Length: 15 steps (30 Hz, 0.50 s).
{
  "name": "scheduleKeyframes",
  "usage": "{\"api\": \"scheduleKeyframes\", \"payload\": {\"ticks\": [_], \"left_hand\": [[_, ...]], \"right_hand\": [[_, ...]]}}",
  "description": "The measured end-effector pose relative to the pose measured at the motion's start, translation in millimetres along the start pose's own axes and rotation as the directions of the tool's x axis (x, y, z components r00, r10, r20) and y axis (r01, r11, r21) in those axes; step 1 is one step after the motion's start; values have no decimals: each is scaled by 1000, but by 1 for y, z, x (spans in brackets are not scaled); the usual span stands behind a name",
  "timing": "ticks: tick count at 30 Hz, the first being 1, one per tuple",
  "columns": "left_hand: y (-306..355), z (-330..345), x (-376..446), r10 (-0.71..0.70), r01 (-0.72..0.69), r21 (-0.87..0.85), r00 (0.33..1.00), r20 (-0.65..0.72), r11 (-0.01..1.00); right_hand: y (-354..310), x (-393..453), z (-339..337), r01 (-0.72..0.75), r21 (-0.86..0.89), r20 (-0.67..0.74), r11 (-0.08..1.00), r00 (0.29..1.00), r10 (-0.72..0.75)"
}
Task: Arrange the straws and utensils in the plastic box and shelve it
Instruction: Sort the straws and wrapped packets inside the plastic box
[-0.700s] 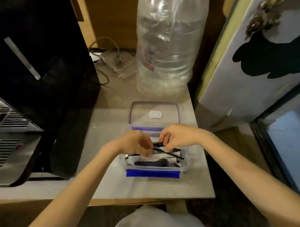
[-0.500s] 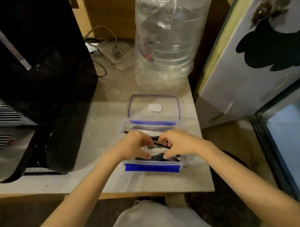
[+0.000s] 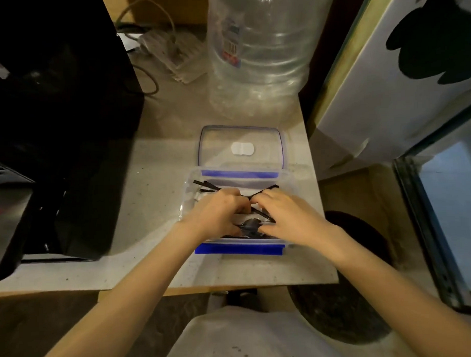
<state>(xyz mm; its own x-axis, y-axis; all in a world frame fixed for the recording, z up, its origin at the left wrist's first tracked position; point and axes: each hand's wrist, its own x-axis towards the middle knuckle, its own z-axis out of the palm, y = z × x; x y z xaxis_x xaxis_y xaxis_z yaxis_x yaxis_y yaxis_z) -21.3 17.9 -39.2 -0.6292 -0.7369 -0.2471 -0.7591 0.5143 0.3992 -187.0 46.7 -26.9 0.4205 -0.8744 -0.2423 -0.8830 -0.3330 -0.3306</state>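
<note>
A clear plastic box (image 3: 239,249) with blue clips stands open on the pale counter (image 3: 155,197). Its clear lid (image 3: 241,136) lies flat just behind it. Black straws (image 3: 206,185) stick out of the box toward the back left and back right. A dark utensil (image 3: 249,226) lies low in the box between my hands. My left hand (image 3: 219,213) and my right hand (image 3: 286,216) are both inside the box, fingers curled on the black straws. The fingertips are hidden among the contents.
A big clear water bottle (image 3: 259,52) stands behind the lid. A black appliance (image 3: 56,117) fills the left side of the counter. A power strip with cables (image 3: 168,52) lies at the back. To the right stands a pale cabinet door (image 3: 401,73), past the counter's right edge (image 3: 315,175).
Both hands have sunk lower into the box, pushing the black straws down with them. The box and its lid stay where they were.
</note>
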Motion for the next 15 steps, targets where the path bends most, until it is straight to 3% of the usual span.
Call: {"api": "scheduleKeyframes", "payload": {"ticks": [4,9,15], "left_hand": [[-1,-1,4,30,-31,55,999,33,998],[0,1,10,72,-78,70,994,77,995],[12,0,21,128,-139,76,983,134,987]], "right_hand": [[12,-13,-9,26,-142,-196,989,979,-54],[30,-21,-7,-42,-139,-343,989,939,-8],[34,-21,11,-96,97,-417,991,900,129]]}}
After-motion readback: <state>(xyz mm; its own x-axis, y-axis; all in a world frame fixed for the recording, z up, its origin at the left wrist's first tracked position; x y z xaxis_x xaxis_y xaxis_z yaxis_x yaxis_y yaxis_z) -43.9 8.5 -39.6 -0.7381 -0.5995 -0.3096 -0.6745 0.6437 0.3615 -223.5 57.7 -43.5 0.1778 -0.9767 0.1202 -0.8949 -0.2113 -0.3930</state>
